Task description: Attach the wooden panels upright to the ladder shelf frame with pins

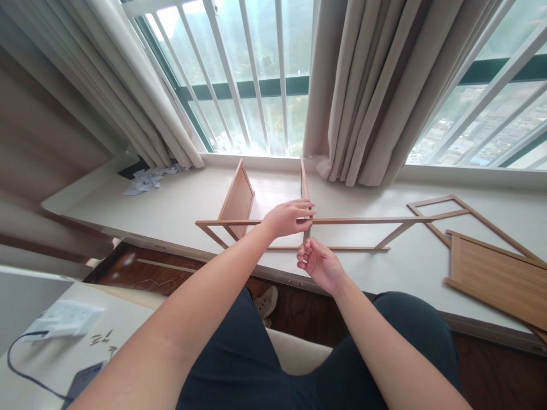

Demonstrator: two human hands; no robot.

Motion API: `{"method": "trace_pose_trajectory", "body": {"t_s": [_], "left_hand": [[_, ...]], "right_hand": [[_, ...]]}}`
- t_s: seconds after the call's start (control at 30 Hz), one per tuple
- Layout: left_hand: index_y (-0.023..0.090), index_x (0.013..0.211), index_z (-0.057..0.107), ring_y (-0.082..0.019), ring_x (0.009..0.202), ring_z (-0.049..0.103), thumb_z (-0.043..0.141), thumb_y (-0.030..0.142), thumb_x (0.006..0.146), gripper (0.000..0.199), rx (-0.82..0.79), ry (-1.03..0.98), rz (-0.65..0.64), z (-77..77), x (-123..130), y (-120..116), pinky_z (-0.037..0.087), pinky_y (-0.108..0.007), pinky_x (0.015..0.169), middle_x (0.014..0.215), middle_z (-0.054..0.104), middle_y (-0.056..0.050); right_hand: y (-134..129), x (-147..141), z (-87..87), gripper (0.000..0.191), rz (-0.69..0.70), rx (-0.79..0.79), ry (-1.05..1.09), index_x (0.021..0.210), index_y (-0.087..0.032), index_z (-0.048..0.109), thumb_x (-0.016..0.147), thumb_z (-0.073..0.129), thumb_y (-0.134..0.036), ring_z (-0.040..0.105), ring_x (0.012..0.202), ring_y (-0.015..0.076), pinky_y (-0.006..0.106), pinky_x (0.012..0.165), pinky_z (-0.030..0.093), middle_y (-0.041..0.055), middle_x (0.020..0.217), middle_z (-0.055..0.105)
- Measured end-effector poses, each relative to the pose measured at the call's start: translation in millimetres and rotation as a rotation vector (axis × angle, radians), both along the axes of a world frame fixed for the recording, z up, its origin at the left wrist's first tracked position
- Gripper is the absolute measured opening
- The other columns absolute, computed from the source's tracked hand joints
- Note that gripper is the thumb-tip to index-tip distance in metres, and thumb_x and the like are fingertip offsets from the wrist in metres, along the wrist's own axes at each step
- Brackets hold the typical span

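A light-brown wooden frame with long rails lies on its side across the white window ledge. One wooden panel stands upright at its left part. A second wooden panel, seen nearly edge-on, meets the rails near the middle. My left hand grips the second panel where it crosses the upper rail, fingers reaching over to its right side. Just below, my right hand is closed, its fingertips pinched together close to that panel's near end. Whatever sits between those fingertips is too small to make out.
On the right of the ledge lie another wooden frame and flat panels. Paper scraps are at the back left. A side table holds several screws, a power strip and a phone. Curtains hang behind.
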State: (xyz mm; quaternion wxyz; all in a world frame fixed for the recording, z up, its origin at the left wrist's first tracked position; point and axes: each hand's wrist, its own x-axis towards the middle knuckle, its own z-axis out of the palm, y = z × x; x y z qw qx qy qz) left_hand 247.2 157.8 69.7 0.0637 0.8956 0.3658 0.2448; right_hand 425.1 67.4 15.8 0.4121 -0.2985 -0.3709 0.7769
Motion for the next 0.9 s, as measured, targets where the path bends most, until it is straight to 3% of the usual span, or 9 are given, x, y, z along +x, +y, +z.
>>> {"method": "trace_pose_trajectory", "body": {"t_s": [0.17,0.27,0.5,0.73,0.9], "left_hand": [[0.025,0.117,0.079,-0.024,0.136,0.063,0.066,0.023,0.094,0.027,-0.014,0.011,0.009,-0.5,-0.3,0.6,0.054,-0.038,0.114,0.136,0.073,-0.006],[0.024,0.118,0.079,-0.024,0.136,0.063,0.066,0.024,0.093,0.028,-0.018,0.006,0.011,-0.8,-0.6,0.5,0.054,-0.039,0.114,0.136,0.073,-0.007],[0.023,0.117,0.079,-0.024,0.136,0.062,0.066,0.024,0.093,0.028,-0.020,0.007,0.019,-0.7,-0.4,-0.6,0.053,-0.039,0.115,0.136,0.073,-0.007],[0.024,0.117,0.079,-0.024,0.137,0.062,0.066,0.024,0.094,0.027,-0.033,0.015,0.025,-0.6,0.0,-0.4,0.053,-0.039,0.115,0.137,0.072,-0.006],[0.026,0.117,0.080,-0.024,0.136,0.062,0.066,0.024,0.093,0.027,-0.024,0.008,0.028,-1.4,0.0,-0.3,0.053,-0.040,0.115,0.136,0.073,-0.005]], "right_hand": [[-2.5,-4.0,-0.9,0.037,0.000,0.070,-0.054,0.084,-0.025,0.050,0.093,0.060,-0.060,0.060,0.068,0.0206,0.034,0.060,0.053,0.0057,0.080,0.066],[-1.7,-2.6,-6.4,0.041,-0.080,0.134,-0.104,0.079,-0.023,0.056,0.090,0.065,-0.061,0.059,0.065,0.0196,0.033,0.060,0.051,0.0051,0.075,0.066],[4.3,13.8,-17.2,0.048,-0.296,0.476,-0.571,0.059,-0.021,0.057,0.094,0.064,-0.054,0.049,0.059,0.0157,0.030,0.061,0.041,-0.0003,0.058,0.056],[7.4,15.9,-11.6,0.032,-0.302,0.616,-0.659,0.077,-0.022,0.067,0.095,0.063,-0.048,0.062,0.070,0.0191,0.032,0.070,0.050,0.0020,0.074,0.068],[5.3,17.0,-10.5,0.028,-0.366,0.699,-0.656,0.080,-0.023,0.065,0.097,0.061,-0.046,0.063,0.073,0.0199,0.032,0.071,0.054,0.0028,0.078,0.068]]}}
